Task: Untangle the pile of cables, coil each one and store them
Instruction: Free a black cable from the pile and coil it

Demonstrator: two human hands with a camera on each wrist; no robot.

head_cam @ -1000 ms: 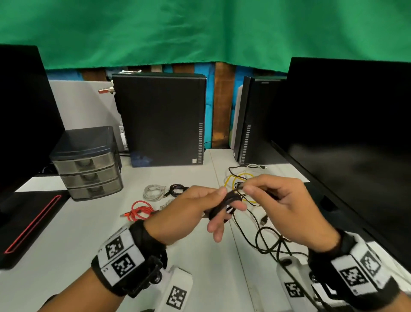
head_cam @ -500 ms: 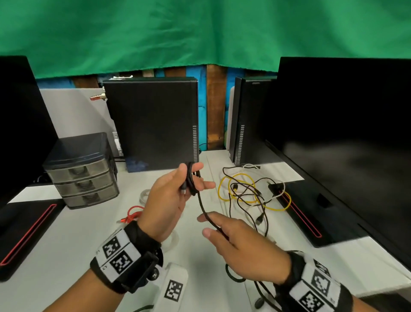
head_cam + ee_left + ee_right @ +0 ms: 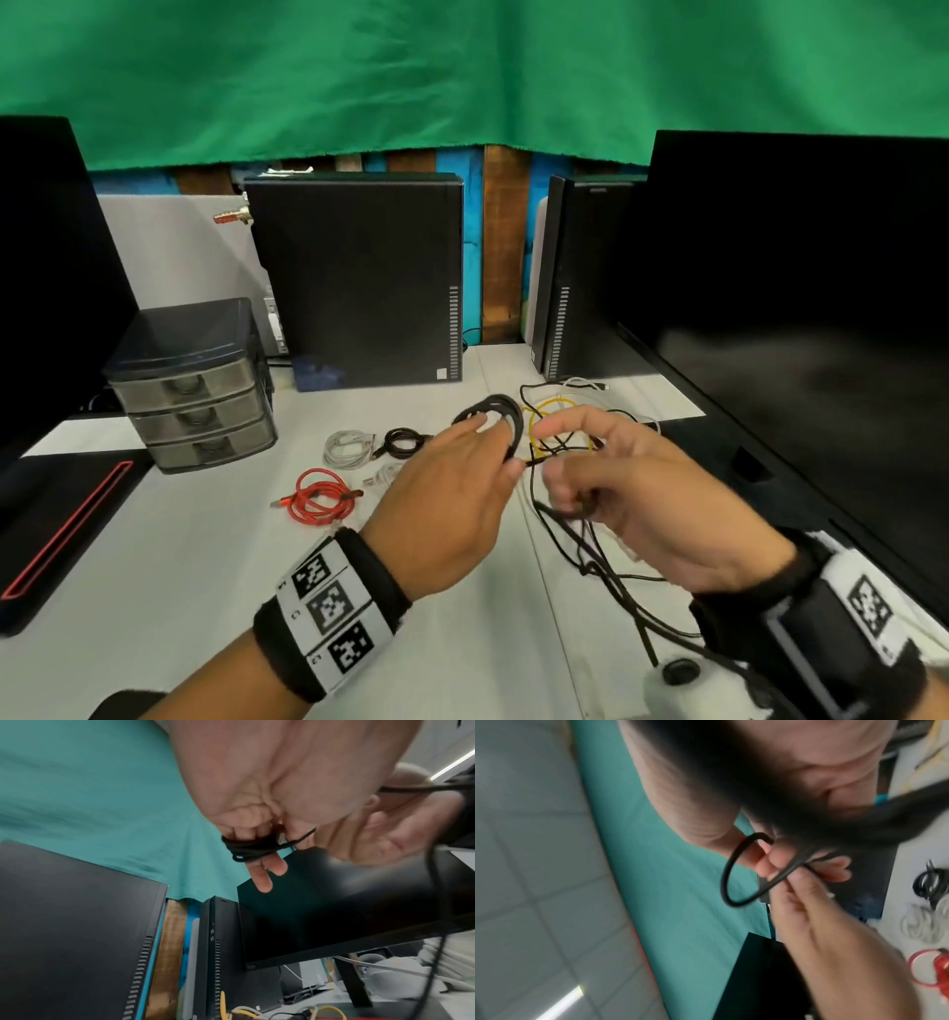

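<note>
My left hand (image 3: 488,442) holds a black cable (image 3: 495,411) wound in several loops round its fingers (image 3: 264,874); the coil (image 3: 250,846) shows clearly in the left wrist view. Close beside it, my right hand (image 3: 570,478) pinches the free length of the same black cable (image 3: 565,511), which trails down to the desk. The right wrist view shows one loop (image 3: 727,874) arcing between both hands. Just behind the hands lies the tangled pile (image 3: 557,411) of yellow, white and black cables.
Coiled white (image 3: 349,448), black (image 3: 405,441) and red (image 3: 318,496) cables lie on the white desk (image 3: 179,539) to the left. A three-drawer box (image 3: 195,390) stands at far left. Two computer towers (image 3: 359,277) sit behind, and a monitor (image 3: 796,318) stands to the right.
My left hand has come down from its raised position with the coil. My right hand has moved up from near the desk and to the left hand, bringing more cable.
</note>
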